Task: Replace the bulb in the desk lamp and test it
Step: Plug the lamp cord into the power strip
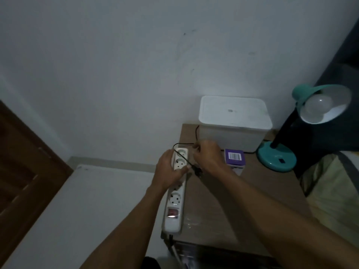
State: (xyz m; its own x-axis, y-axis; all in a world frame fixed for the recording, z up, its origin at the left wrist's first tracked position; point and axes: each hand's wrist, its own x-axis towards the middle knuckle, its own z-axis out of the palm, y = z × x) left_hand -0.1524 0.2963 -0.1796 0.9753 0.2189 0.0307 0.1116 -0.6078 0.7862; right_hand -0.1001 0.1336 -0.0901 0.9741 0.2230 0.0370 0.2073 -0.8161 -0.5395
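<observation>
Nearest the camera, a white plastic power strip with a red switch was held on the brown wooden table by the left hand, fingers curled round it. At one o'clock of it, the right hand pinched a thin black lamp cord. At three o'clock stood a teal desk lamp, a white round bulb seated in its shade, unlit.

One lamp, one bulb, one power strip, two boxes, two hands.
</observation>
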